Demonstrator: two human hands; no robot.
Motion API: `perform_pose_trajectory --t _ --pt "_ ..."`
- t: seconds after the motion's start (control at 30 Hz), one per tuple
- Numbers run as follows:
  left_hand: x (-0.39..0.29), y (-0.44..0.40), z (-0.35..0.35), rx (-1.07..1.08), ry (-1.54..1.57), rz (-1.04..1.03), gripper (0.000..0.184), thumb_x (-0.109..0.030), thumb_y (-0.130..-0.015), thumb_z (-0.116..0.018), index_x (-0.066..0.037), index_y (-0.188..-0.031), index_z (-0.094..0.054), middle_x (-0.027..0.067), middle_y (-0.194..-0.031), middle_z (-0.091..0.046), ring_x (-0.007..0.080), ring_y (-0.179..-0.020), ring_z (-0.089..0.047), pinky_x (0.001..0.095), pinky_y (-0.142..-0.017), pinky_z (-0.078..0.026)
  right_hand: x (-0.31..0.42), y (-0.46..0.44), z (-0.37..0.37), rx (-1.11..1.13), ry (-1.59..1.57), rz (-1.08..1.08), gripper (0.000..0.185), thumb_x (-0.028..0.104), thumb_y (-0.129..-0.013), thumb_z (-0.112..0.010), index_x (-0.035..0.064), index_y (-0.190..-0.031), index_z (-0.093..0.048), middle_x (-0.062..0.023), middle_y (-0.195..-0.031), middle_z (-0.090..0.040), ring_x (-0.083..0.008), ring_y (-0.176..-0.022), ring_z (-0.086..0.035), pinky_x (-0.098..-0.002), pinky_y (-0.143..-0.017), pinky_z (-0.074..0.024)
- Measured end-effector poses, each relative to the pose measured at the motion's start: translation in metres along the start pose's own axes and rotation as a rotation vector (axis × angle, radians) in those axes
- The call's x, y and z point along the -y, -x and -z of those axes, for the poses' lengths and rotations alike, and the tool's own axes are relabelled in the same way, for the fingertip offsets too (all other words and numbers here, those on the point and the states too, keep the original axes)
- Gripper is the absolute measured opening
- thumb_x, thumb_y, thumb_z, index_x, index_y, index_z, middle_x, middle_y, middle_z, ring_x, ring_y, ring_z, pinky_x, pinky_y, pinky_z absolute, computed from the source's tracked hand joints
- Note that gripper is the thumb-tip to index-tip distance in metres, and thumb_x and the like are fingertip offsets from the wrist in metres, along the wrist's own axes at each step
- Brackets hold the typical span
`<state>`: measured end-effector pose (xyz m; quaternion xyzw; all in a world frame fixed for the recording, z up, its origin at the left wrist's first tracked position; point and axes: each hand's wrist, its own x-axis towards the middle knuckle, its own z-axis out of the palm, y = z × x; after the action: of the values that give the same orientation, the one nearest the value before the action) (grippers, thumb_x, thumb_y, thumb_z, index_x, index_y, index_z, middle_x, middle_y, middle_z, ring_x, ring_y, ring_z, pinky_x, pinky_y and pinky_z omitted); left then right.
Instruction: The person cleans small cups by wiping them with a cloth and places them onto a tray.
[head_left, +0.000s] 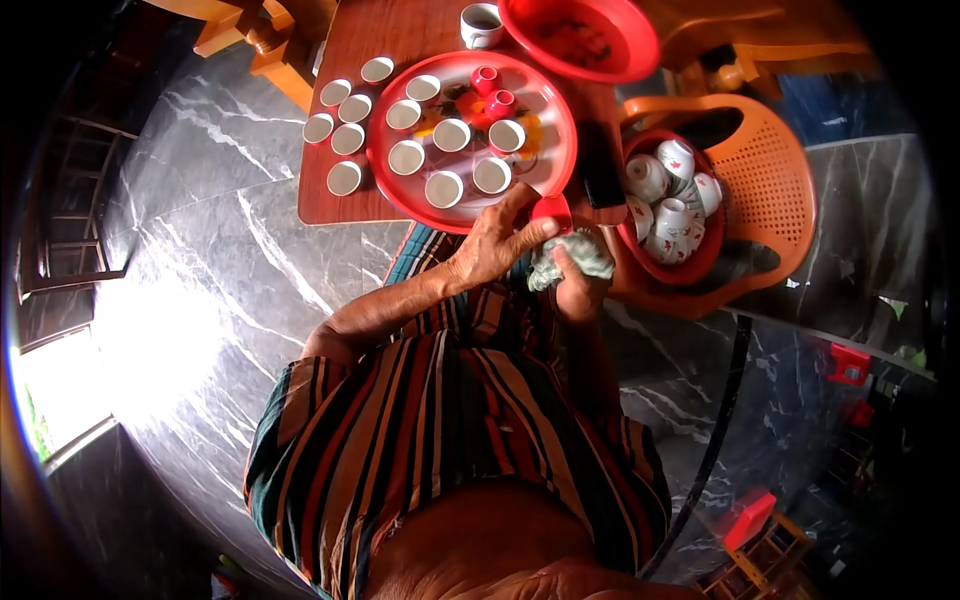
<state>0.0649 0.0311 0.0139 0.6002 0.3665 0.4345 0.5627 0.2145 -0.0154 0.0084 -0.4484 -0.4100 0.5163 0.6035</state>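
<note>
My left hand (488,243) is closed on a small red cup (551,211) just off the tray's near edge. Close beside it, my right hand (580,290) grips a crumpled pale cloth (570,260), held up near the cup. Whether the cloth touches the cup I cannot tell. On the round red tray (384,180) stand several white cups (452,135). Two small red cups, one (485,80) behind the other (500,104), lie toward its far right. More white cups (348,138) stand on the wooden table (315,205), left of the tray.
A red basin (640,60) and a larger white cup (482,26) are at the table's far side. A dark flat object (603,165) lies at its right edge. On an orange chair (770,180) rests a red basin (700,270) of patterned white bowls (672,215).
</note>
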Motion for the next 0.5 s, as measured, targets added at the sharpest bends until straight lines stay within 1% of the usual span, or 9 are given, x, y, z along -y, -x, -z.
perform_pose_trajectory --t 0.1,0.23,0.27,0.3,0.33,0.37,0.4,0.47,0.5 --pt "-0.003 0.002 0.002 -0.101 -0.331 -0.303 0.054 -0.039 -0.080 -0.070 0.002 -0.109 -0.052 0.0149 -0.088 -0.056 0.0291 -0.078 -0.056 0.0389 -0.070 -0.046 0.020 0.004 -0.024 -0.174 -0.414 -0.185 0.024 0.005 -0.078 -0.062 0.0034 -0.101 -0.056 -0.0044 -0.093 -0.057 -0.0159 -0.086 -0.055 -0.0290 -0.078 -0.0463" --pt "-0.012 0.001 0.013 -0.034 -0.513 -0.393 0.057 -0.034 -0.077 -0.072 0.000 -0.117 -0.052 0.0149 -0.091 -0.056 0.0327 -0.083 -0.057 0.0399 -0.072 -0.046 0.016 0.001 -0.007 0.022 -0.717 -0.352 0.025 0.013 -0.085 -0.060 0.0043 -0.107 -0.054 -0.0060 -0.101 -0.057 -0.0180 -0.093 -0.055 -0.0332 -0.084 -0.0455" --pt "-0.008 0.003 0.014 -0.012 -0.372 -0.315 0.057 -0.033 -0.078 -0.072 0.000 -0.120 -0.052 0.0137 -0.090 -0.056 0.0293 -0.083 -0.056 0.0393 -0.071 -0.046 0.023 0.000 -0.007 0.083 -0.801 -0.397 0.025 0.015 -0.086 -0.059 0.0045 -0.108 -0.054 -0.0070 -0.103 -0.058 -0.0188 -0.095 -0.055 -0.0346 -0.086 -0.0454" --pt "-0.013 0.007 0.018 0.092 -0.157 -0.023 0.053 -0.034 -0.085 -0.066 0.001 -0.121 -0.050 0.0114 -0.101 -0.060 0.0235 -0.099 -0.056 0.0381 -0.085 -0.044 0.020 0.000 0.001 0.124 -0.861 -0.405 0.028 0.018 -0.088 -0.057 0.0031 -0.111 -0.054 -0.0086 -0.106 -0.058 -0.0207 -0.098 -0.056 -0.0362 -0.088 -0.0446" --pt "-0.008 0.006 0.024 0.138 0.039 0.136 0.051 -0.038 -0.087 -0.062 0.000 -0.120 -0.051 0.0098 -0.095 -0.060 0.0206 -0.091 -0.057 0.0354 -0.078 -0.046 0.011 0.002 0.013 0.159 -0.877 -0.361 0.031 0.022 -0.089 -0.055 0.0018 -0.113 -0.053 -0.0102 -0.108 -0.058 -0.0226 -0.101 -0.056 -0.0378 -0.090 -0.0438" --pt "-0.001 0.004 0.027 0.186 0.237 0.294 0.050 -0.041 -0.090 -0.058 -0.001 -0.119 -0.053 0.0082 -0.090 -0.061 0.0176 -0.084 -0.059 0.0328 -0.071 -0.047 -0.018 0.000 0.035 0.151 -0.812 -0.170 0.035 0.026 -0.091 -0.052 0.0004 -0.116 -0.052 -0.0118 -0.111 -0.058 -0.0245 -0.103 -0.056 -0.0395 -0.093 -0.0430" --pt "0.003 0.009 0.023 0.210 0.365 0.376 0.056 -0.054 -0.091 -0.047 -0.002 -0.108 -0.058 0.0019 -0.070 -0.055 0.0079 -0.056 -0.048 0.0227 -0.052 -0.040 -0.036 0.002 0.050 0.164 -0.693 0.003 0.040 0.029 -0.092 -0.050 -0.0009 -0.118 -0.052 -0.0133 -0.113 -0.059 -0.0264 -0.106 -0.056 -0.0411 -0.095 -0.0422" --pt "-0.004 0.020 0.014 0.223 0.388 0.404 0.054 -0.055 -0.091 -0.048 -0.003 -0.102 -0.058 0.0012 -0.068 -0.054 0.0073 -0.052 -0.046 0.0218 -0.048 -0.038 0.047 -0.022 0.004 0.431 0.820 0.827 0.038 0.021 -0.082 -0.064 0.0003 -0.114 -0.056 -0.0158 -0.113 -0.059 -0.0280 -0.106 -0.057 -0.0376 -0.095 -0.0430" --pt "-0.007 0.023 0.011 0.235 0.409 0.429 0.053 -0.055 -0.090 -0.049 -0.004 -0.096 -0.058 0.0004 -0.065 -0.053 0.0067 -0.049 -0.044 0.0210 -0.045 -0.035 0.045 -0.013 0.003 0.483 0.687 0.586 0.043 0.012 -0.071 -0.072 0.0007 -0.110 -0.057 -0.0167 -0.110 -0.059 -0.0284 -0.099 -0.059 -0.0349 -0.087 -0.0464"
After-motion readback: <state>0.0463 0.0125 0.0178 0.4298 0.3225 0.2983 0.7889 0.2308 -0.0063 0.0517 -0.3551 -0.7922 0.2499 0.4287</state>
